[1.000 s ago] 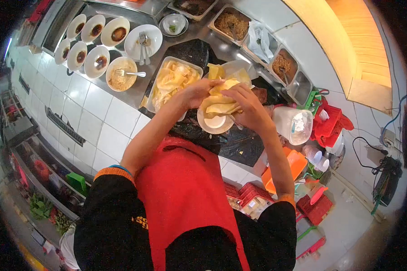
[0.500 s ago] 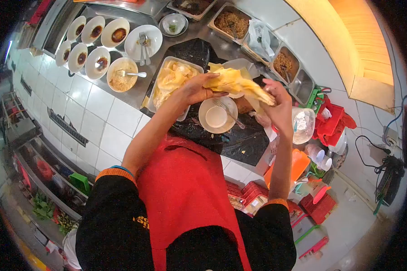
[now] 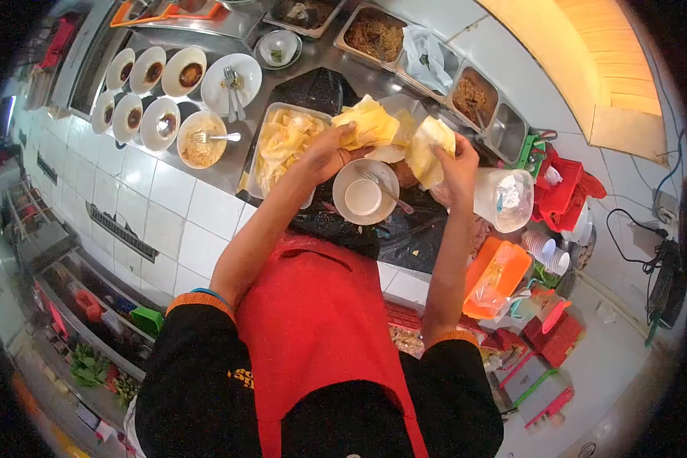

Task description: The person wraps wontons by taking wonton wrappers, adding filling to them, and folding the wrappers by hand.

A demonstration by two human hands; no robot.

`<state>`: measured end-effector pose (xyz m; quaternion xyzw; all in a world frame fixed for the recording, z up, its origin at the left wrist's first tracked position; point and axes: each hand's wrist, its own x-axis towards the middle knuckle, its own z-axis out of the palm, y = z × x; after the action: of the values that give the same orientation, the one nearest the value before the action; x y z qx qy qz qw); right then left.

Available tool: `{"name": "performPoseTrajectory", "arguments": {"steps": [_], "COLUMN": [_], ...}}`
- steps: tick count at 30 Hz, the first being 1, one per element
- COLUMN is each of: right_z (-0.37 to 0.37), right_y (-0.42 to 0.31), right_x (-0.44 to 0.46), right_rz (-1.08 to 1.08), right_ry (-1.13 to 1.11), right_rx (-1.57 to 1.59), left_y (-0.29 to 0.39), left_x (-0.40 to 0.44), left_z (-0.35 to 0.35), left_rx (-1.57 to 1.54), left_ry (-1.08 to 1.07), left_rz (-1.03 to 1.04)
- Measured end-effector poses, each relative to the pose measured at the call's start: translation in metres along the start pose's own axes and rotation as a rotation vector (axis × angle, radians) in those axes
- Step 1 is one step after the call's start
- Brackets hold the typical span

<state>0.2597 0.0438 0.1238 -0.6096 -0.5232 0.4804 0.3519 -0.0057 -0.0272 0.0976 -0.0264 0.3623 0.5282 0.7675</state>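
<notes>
My left hand (image 3: 328, 156) is closed on a stack of yellow wonton wrappers (image 3: 370, 128). A second, smaller portion of wrappers (image 3: 426, 153) is pinched in my right hand (image 3: 459, 166), with a gap between the two. Below the hands, a white bowl (image 3: 345, 172) holds a small cup (image 3: 362, 197) and a fork (image 3: 389, 194). Beside my left hand, a clear tray (image 3: 307, 114) contains folded yellow wontons (image 3: 286, 141). A pale, see-through bag or container lies partly hidden behind the wrappers.
Several bowls with dark sauce (image 3: 161, 122) line the counter at left, near a noodle bowl (image 3: 201, 153) and a plate with cutlery (image 3: 244, 69). Metal food pans (image 3: 473, 95) run along the back. A tub of white powder (image 3: 505, 200) and an orange container (image 3: 496, 278) stand at right.
The wrappers, stretched between both hands before, are now split into two portions. My right hand has shifted slightly left and turned its portion upright.
</notes>
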Motion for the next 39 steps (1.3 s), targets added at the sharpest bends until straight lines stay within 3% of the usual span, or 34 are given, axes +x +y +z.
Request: {"name": "performPoseTrajectory", "arguments": {"steps": [3,5,6,8,9,12,14,15,19,21,22,24,26,30,31,33,34,36,37,38,39], "right_z": [0.007,0.012,0.014,0.015,0.022,0.037,0.045,0.049,0.05,0.051,0.05,0.048,0.045,0.041,0.04,0.039,0.039,0.039,0.04,0.044,0.052], "right_y": [-0.002,-0.033,-0.046,-0.067,-0.082,-0.086,-0.087,-0.084,-0.086,-0.082,-0.08,-0.082,-0.079,-0.084,-0.092,-0.117,-0.128,-0.144,-0.147,-0.144,-0.137], "right_x": [-0.009,-0.023,-0.027,-0.035,-0.041,-0.043,-0.041,-0.037,-0.035,-0.029,-0.026,-0.024,-0.022,-0.019,-0.022,-0.033,-0.038,-0.044,-0.047,-0.047,-0.044], "right_rz": [-0.146,-0.275,-0.275,-0.566,-0.542,-0.655,-0.731,-0.819,-0.93,-0.934,-0.936,-0.936,-0.937,-0.7,-0.59,-0.585,-0.58,-0.448,-0.32,-0.319,-0.235], "right_ry": [-0.07,-0.232,-0.232,-0.489,-0.562,-0.698,-0.692,-0.662,-0.608,-0.586,-0.56,-0.555,-0.547,-0.707,-0.729,-0.714,-0.702,-0.748,-0.797,-0.783,-0.71], "right_rx": [-0.062,-0.153,-0.148,-0.325,-0.36,-0.417,-0.472,-0.542,-0.644,-0.589,-0.535,-0.551,-0.566,-0.451,-0.409,-0.391,-0.375,-0.217,-0.062,-0.054,-0.031], "left_y": [0.005,0.014,0.02,0.032,0.034,0.021,0.011,0.005,-0.005,-0.002,0.009,0.012,0.006,0.02,0.031,0.043,0.038,0.031,0.027,0.021,0.016], "left_x": [0.011,0.023,0.023,0.017,0.009,0.021,0.017,0.012,0.024,0.019,0.006,0.0,0.013,0.031,0.032,0.015,0.02,0.029,0.017,-0.002,-0.027], "left_z": [-0.015,-0.046,-0.046,-0.033,-0.018,-0.028,-0.023,-0.019,-0.024,-0.021,-0.008,-0.003,-0.012,-0.047,-0.049,-0.031,-0.032,-0.034,-0.017,-0.001,0.016], "left_rx": [-0.068,-0.214,-0.211,-0.015,0.025,0.027,0.132,0.41,0.328,0.365,0.644,0.921,0.645,0.357,0.857,1.027,1.034,0.868,0.289,0.3,0.027], "left_ry": [0.106,-0.271,-0.268,-0.152,-0.051,-0.142,-0.198,-0.154,-0.181,-0.203,-0.254,-0.303,-0.14,-0.074,-0.157,0.103,0.099,0.0,-0.374,-0.379,-0.462], "left_rz": [-0.091,-0.126,-0.125,-0.149,-0.156,-0.225,-0.196,-0.116,-0.246,-0.269,-0.171,-0.074,-0.271,-0.358,-0.134,0.079,0.076,0.443,0.174,0.163,0.082]}}
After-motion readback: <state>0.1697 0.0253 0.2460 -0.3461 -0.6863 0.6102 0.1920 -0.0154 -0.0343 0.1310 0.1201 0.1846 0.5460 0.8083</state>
